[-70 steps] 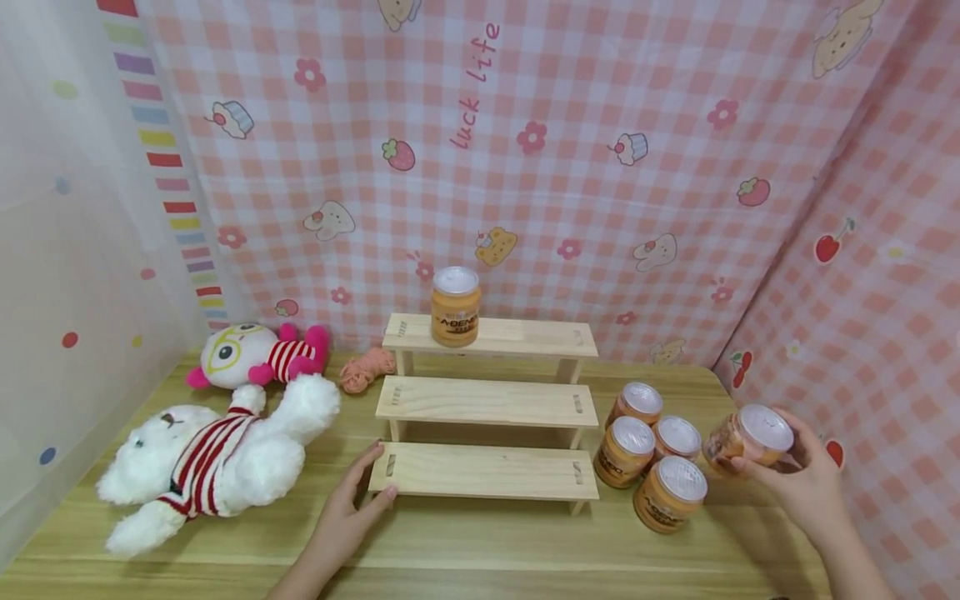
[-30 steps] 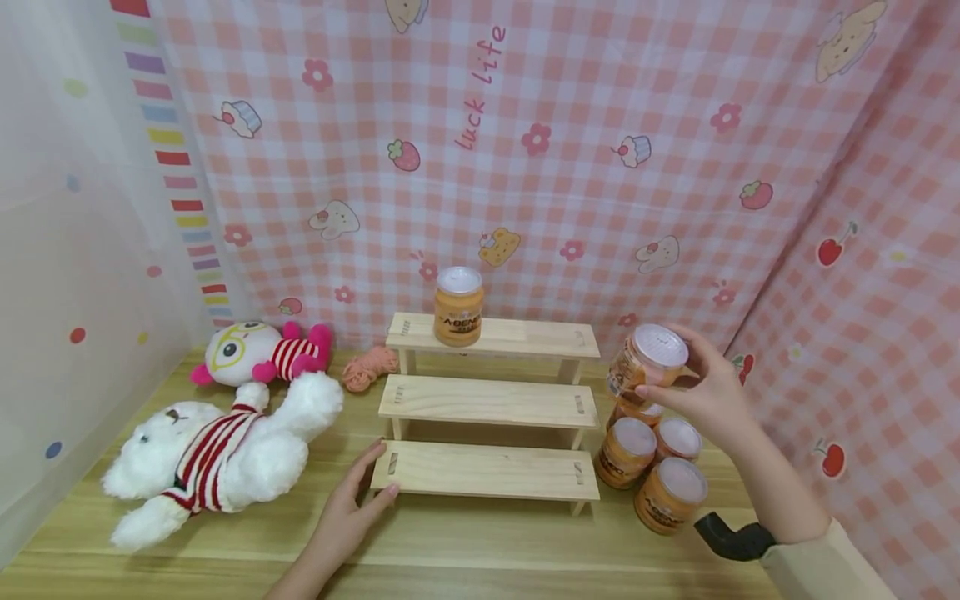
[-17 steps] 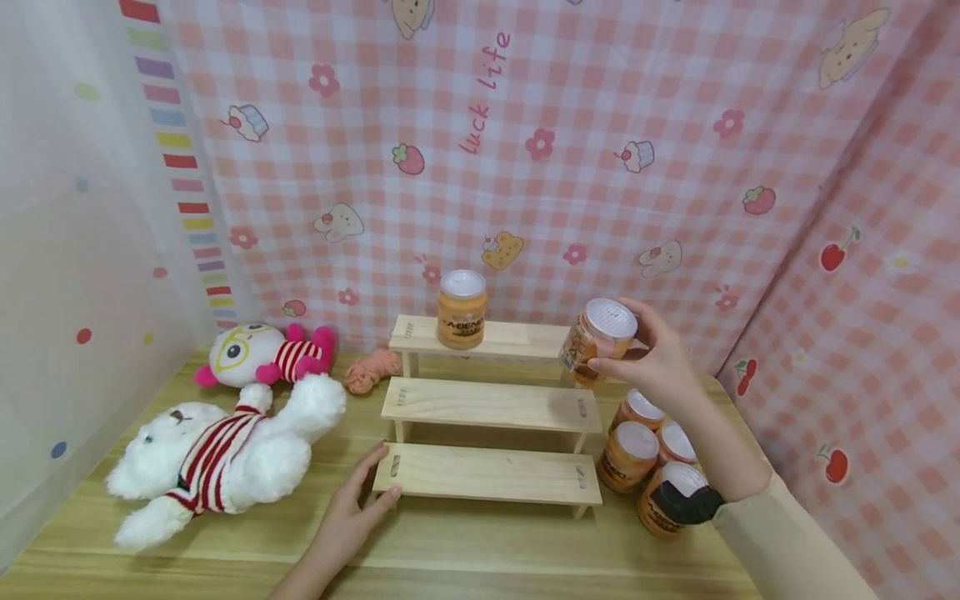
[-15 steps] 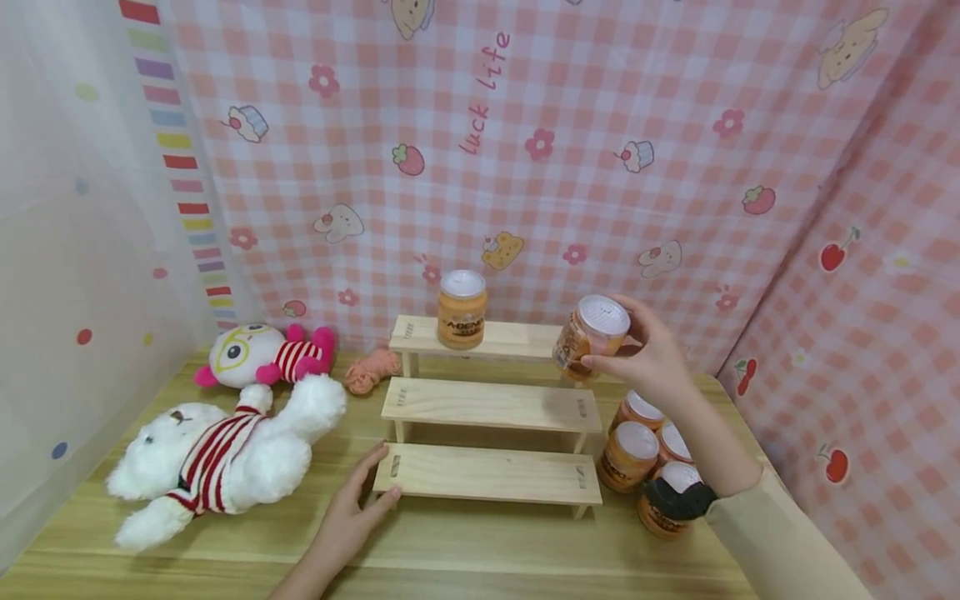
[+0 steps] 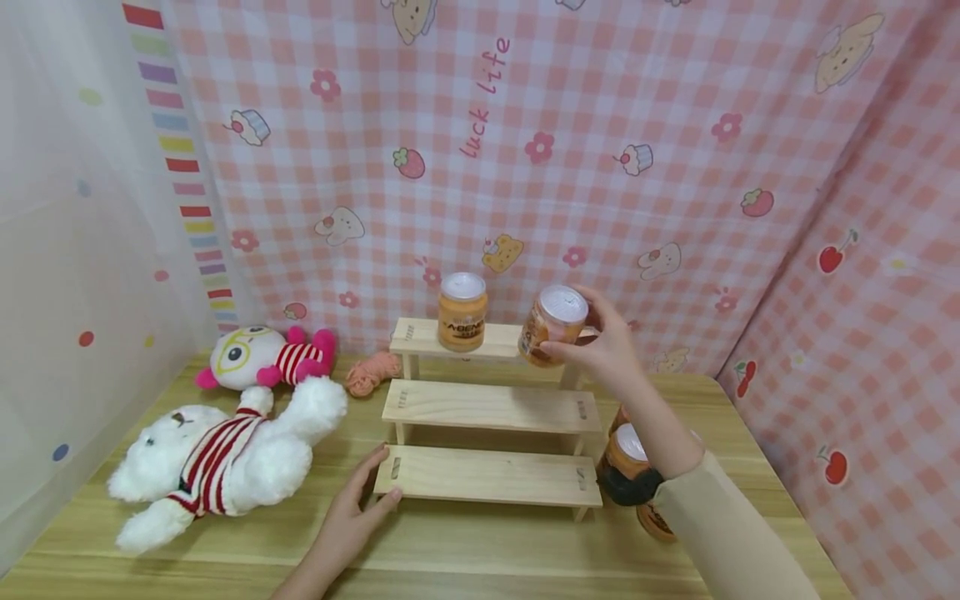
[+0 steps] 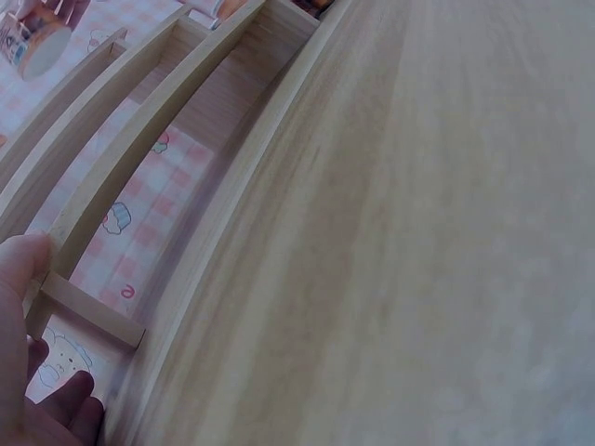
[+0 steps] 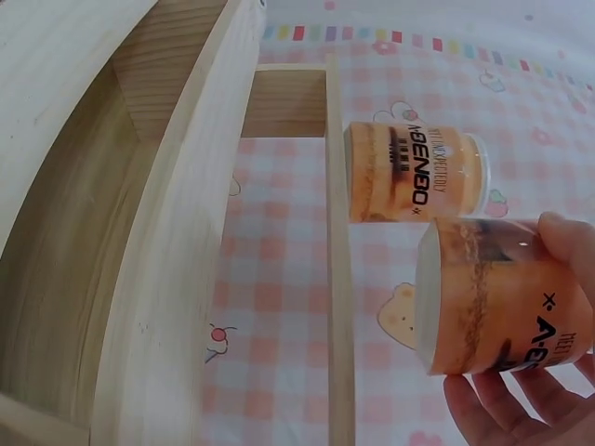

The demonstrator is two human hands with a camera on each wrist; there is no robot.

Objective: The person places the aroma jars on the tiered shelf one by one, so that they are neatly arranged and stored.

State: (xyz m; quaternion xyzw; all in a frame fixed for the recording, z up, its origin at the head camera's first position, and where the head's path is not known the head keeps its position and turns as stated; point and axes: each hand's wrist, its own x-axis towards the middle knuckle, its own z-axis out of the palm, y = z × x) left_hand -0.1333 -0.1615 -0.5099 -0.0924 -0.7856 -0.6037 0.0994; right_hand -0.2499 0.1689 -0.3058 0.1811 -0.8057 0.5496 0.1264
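Note:
My right hand point(image 5: 609, 346) grips an orange-labelled jar point(image 5: 551, 333) with a clear lid, holding it a little tilted at the right part of the top shelf. In the right wrist view a gap shows between the base of this held jar point(image 7: 493, 302) and the shelf edge point(image 7: 339, 279). A matching jar point(image 5: 462, 321) stands upright on the same top shelf, to the left. My left hand point(image 5: 352, 504) holds the left end of the lowest step of the three-tier wooden stand point(image 5: 487, 475), thumb point(image 6: 23, 260) on its edge in the left wrist view.
Several more jars point(image 5: 632, 442) stand right of the stand, partly hidden by the right forearm and a black wrist piece point(image 5: 630, 485). A white plush bear point(image 5: 225, 462), a pink doll point(image 5: 262, 357) and a pink yarn bundle point(image 5: 372, 372) lie left. A checked curtain point(image 5: 360, 183) hangs behind.
My right hand has carried the held jar from the far right of the table, up past the other jars, leftward to the top shelf. My left hand keeps its hold on the stand.

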